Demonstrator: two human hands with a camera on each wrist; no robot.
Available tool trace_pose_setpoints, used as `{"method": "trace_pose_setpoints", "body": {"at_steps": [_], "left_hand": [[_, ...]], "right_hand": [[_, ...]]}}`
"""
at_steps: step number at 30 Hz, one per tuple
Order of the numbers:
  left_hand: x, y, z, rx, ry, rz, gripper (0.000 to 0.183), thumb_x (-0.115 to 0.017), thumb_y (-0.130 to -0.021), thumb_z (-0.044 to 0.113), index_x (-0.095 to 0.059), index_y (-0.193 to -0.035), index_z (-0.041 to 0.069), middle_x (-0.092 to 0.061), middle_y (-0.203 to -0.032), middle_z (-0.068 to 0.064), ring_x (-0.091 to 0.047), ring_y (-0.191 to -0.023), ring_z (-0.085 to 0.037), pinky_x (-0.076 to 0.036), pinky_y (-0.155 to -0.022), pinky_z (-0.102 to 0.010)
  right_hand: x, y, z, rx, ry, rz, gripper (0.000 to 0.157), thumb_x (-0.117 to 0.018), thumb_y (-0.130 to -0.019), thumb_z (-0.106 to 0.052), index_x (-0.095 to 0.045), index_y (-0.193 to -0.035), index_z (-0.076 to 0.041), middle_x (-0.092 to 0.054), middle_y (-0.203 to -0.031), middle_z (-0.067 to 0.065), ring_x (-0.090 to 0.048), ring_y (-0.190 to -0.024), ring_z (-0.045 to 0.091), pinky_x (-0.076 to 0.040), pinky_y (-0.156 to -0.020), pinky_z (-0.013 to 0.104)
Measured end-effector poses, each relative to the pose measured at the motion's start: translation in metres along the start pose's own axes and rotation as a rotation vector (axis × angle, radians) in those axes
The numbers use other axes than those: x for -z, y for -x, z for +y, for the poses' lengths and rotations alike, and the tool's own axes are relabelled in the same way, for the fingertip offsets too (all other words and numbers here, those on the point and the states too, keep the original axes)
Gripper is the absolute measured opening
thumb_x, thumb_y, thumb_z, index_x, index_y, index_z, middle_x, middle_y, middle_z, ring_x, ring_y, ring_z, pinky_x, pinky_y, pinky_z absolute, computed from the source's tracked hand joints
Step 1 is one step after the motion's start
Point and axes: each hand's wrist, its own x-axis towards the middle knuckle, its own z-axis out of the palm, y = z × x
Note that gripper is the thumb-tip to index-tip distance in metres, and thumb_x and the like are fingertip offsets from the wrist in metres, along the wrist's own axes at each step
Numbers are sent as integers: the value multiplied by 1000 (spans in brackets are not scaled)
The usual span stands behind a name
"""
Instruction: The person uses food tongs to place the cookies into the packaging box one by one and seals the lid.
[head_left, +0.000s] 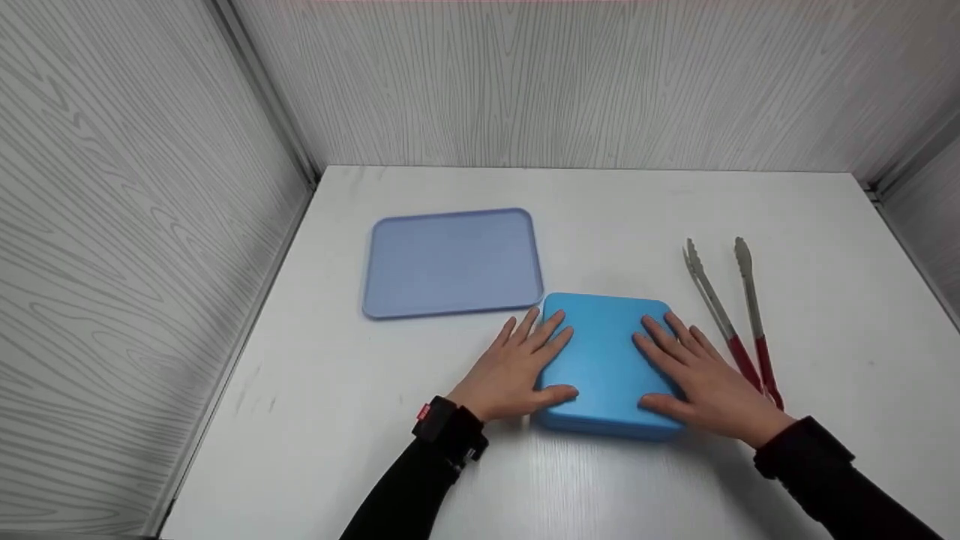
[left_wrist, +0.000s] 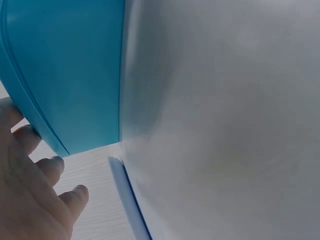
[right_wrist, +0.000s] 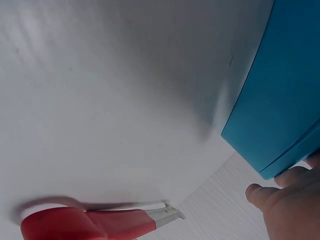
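A blue lidded box (head_left: 606, 360) sits on the white table, its lid seam visible along the side in both wrist views. My left hand (head_left: 514, 375) lies over the box's left edge, fingers spread and straight on the lid. On the opposite edge my right hand (head_left: 697, 379) rests with its fingers spread across the lid too. In the left wrist view, fingertips (left_wrist: 27, 137) show at the lid's rim. The right wrist view has the box's side wall (right_wrist: 280, 95) with fingers at the lid's edge.
A flat pale blue tray (head_left: 454, 262) lies behind and left of the box, its near corner close to the box. Metal tongs with red handles (head_left: 750, 360) lie spread at the right, beside my right hand. Wood-grain panels (head_left: 510, 82) wall in the table's back and sides.
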Motion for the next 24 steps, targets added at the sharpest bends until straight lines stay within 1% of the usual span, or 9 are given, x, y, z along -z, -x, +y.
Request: {"method": "trace_pose_setpoints", "body": {"at_steps": [7, 12, 18, 24], "left_hand": [[-7, 2, -4, 8, 52, 2, 89, -36, -96, 79, -14, -166, 27, 1, -172, 9, 2, -159, -30, -4, -127, -52], [-8, 4, -5, 1, 61, 10, 88, -36, -97, 77, -14, -166, 26, 0, -172, 7, 0, -158, -32, -5, -127, -53], [-6, 3, -3, 17, 33, -4, 88, -32, -97, 78, -13, -166, 27, 1, -172, 8, -2, -158, -31, -6, -127, -53], [2, 2, -1, 13, 9, -20, 86, -30, -98, 77, -14, -166, 27, -3, -173, 7, -2, -158, -32, -6, -126, -55]], "right_hand": [[-5, 0, 2, 13, 14, -2, 88, -67, -94, -54, -27, -164, -17, -20, -170, 9, -9, -157, 37, 9, -124, 24], [-7, -1, 3, 22, 28, 6, 88, -67, -94, -54, -27, -164, -17, -21, -170, 9, -10, -157, 37, 9, -124, 24], [-6, -1, 4, 22, 46, -5, 87, -65, -96, -55, -25, -164, -18, -19, -171, 9, -9, -157, 36, 6, -126, 30], [-2, 0, 4, 18, 55, -15, 86, -63, -96, -55, -27, -164, -18, -20, -170, 9, -10, -157, 37, -1, -127, 46]]}}
